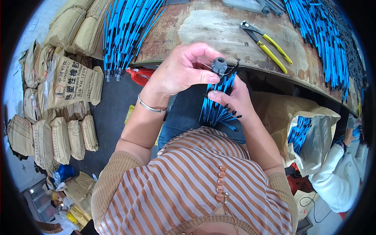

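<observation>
In front of my lap is a bunch of thin blue rods with black bands and tips (pixel 212 111), its lower ends fanning out toward my body. At its top sits a grey round plastic fitting (pixel 220 65) with a hole in its end. My left hand (pixel 182 70) pinches the fitting between thumb and fingers; a silver bangle is on that wrist. Lower down, my right hand (pixel 237 100) is wrapped round the rods with its thumb across the front. Its fingers are partly hidden behind the bunch.
Yellow-handled pincers (pixel 270 49) lie on the worn wooden table (pixel 211 25). More blue rods lie in piles at its left (pixel 127 27) and right (pixel 323 47). A lined paper sack (pixel 313 152) holds rods at my right, near another person's white sleeve (pixel 335 178). Brown sacks (pixel 58 137) are stacked left.
</observation>
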Available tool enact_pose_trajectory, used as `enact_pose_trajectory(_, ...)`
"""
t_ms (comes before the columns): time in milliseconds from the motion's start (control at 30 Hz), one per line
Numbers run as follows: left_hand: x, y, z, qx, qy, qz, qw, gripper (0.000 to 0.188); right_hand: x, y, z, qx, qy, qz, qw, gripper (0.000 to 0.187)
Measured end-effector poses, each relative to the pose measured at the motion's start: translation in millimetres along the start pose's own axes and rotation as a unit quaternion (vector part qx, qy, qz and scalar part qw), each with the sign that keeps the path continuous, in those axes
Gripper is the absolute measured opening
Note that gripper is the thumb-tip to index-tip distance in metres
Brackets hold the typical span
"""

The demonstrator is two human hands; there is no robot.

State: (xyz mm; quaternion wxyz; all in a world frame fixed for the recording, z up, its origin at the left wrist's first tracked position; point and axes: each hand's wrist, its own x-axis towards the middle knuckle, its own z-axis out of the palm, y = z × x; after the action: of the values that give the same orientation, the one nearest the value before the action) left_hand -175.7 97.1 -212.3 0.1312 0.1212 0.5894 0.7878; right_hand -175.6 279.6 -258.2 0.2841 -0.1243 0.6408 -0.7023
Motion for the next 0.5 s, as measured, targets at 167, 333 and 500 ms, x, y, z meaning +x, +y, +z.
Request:
enact_pose_trajectory(167,-1.7,4.9,1.1,0.014,0.020,-0.015,1.000,0.032,2.7,12.8,-5.3,-0.023,-0.026,-0.070,0.997,0.050)
enact_pose_trajectory(333,-3.2,4.8,2.3,0.030,0.032,-0.015,0.999,0.036,3.7,13.3,-1.5,-0.087,-0.005,-0.146,0.985,0.042)
enact_pose_trajectory(500,-4.3,5.6,6.3,0.029,0.048,-0.013,0.998,0.036,1.6,18.0,-2.6,-0.051,-0.012,-0.116,0.992,0.053)
